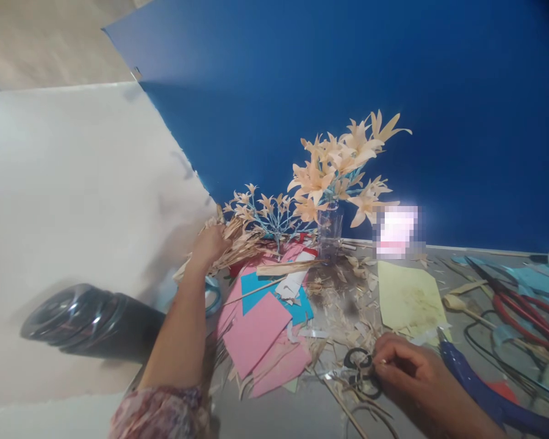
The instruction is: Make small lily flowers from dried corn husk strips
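Note:
My left hand (210, 245) reaches to the back left and touches a pile of dry, straw-coloured husks (240, 244); its fingertips are blurred among them. At the lower right my right hand (400, 366) is closed in a pinch beside black-handled scissors (357, 358); what it pinches is too small to name. Peach paper flowers (333, 158) stand in a clear glass (330, 235). Smaller flowers on blue stems (268, 210) rise behind the husks. Pink paper (257, 334) and blue paper (256, 292) lie between my hands.
Yellow paper (412, 299), red-handled scissors (526, 311) and a purple glue gun (466, 372) are at the right, among cords. A shiny black object (96, 320) stands at the left. Husk scraps cover the table (238, 414). A blue board (462, 122) rises behind.

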Tool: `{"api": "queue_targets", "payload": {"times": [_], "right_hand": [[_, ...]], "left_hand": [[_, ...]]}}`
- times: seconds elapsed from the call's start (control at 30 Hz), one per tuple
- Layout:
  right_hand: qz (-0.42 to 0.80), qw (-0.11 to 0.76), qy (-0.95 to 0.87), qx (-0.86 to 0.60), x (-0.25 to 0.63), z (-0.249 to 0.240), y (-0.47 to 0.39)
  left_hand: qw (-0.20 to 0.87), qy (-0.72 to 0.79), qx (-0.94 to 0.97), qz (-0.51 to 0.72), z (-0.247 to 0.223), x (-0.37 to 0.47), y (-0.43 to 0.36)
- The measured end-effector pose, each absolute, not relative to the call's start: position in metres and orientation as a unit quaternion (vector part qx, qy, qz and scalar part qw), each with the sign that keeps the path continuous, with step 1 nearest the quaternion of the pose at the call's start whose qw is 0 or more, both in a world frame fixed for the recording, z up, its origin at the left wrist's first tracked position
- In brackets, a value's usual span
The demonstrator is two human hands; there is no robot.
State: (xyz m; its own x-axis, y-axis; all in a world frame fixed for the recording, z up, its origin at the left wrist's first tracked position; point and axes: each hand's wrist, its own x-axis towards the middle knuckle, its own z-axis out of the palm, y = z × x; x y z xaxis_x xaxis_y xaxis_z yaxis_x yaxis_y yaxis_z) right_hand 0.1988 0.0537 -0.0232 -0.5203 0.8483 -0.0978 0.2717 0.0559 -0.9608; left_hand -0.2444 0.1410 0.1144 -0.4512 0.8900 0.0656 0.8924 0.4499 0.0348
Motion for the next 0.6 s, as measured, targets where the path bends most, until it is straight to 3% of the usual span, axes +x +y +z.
{"api": "queue_targets", "payload": {"times": [0.2, 0.43, 0.6], "right_hand": [[0.544, 0.259, -0.683, -0.412, 0.199, -0.021, 0.053], [0.541, 0.257, -0.689, -0.407, 0.199, -0.026, 0.054], [0.545, 0.249, -0.691, -0.405, 0.197, -0.021, 0.054]], "left_hand": [[0.035, -0.853, -0.520, -0.024, 0.123, -0.242, 0.144], [0.028, -0.835, -0.549, -0.020, 0.098, -0.232, 0.129], [0.149, -0.798, -0.579, -0.074, 0.074, -0.208, 0.094]]}}
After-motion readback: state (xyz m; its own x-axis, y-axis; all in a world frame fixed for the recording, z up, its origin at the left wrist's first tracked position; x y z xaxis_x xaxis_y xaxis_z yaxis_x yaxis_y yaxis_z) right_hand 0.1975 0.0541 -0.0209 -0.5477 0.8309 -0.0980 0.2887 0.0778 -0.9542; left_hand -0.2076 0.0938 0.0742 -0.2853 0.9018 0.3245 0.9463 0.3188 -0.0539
